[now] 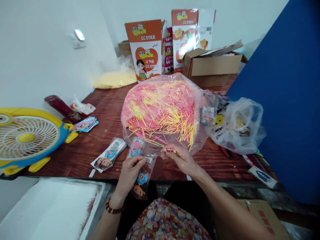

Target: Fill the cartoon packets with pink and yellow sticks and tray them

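Left hand [132, 168] pinches a printed packet [142, 178] near its top, so it hangs past the bench [107, 115] edge below the hand, likely keeping its upper end accessible. Right hand [182, 160] closed round a stick bundle [170, 150], ends showing together, probably snug so none slip. Clear bag [160, 110] of pink and yellow sticks sits just beyond both hands, likely for short reach. More packets [110, 155] lie flat left of left hand, seemingly kept handy.

A bracelet [113, 210] of round, dark reddish-brown beads circles the left wrist [118, 198]; a garment [167, 223] densely printed in red, orange, white and bluish patches covers the torso, and the legwear [192, 203] is black.
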Demonstrator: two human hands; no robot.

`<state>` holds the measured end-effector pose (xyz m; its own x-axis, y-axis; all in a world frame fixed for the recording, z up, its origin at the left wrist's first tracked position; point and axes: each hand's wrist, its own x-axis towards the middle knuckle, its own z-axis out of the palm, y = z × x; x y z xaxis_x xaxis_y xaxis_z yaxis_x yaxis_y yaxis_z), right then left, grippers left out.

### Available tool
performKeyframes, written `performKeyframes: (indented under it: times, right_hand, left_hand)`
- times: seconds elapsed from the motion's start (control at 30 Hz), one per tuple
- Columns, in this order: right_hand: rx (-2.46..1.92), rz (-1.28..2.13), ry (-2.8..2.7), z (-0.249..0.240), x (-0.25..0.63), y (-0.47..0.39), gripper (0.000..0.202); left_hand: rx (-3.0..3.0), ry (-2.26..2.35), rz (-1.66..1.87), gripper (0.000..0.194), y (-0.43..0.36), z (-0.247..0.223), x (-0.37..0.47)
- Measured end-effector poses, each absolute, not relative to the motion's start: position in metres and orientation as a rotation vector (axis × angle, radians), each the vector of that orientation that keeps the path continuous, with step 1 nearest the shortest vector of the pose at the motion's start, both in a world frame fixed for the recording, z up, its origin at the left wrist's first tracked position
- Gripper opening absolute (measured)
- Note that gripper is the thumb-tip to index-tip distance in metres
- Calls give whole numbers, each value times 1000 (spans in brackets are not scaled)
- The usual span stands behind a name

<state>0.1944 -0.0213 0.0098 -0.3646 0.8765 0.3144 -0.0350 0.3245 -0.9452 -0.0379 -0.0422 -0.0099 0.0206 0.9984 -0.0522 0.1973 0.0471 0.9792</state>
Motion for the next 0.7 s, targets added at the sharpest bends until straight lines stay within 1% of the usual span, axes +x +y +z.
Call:
performKeyframes:
  times: [0.1,0.2,0.37,0.5,0.7]
  right_hand:
    - [-759,1250,-1557,5,193,-20,21]
    - [-756,1243,-1361,5,187,-18,16]
    - [-670,1284,-1016,28,158,-15,15]
    - [-701,1342,-1009,38,135,-17,20]
    - [-830,1362,-1037,25,127,-20,24]
  left_hand:
    - [1363,1333,1052,24,-43,-9,-37]
    - [1468,1322,1075,22,-45,-8,-33]
    - [1518,1237,1048,26,-50,-2,-21]
    - [1510,1212,1035,26,-49,3,-17]
    - [1467,1220,1038,29,-48,2,-20]
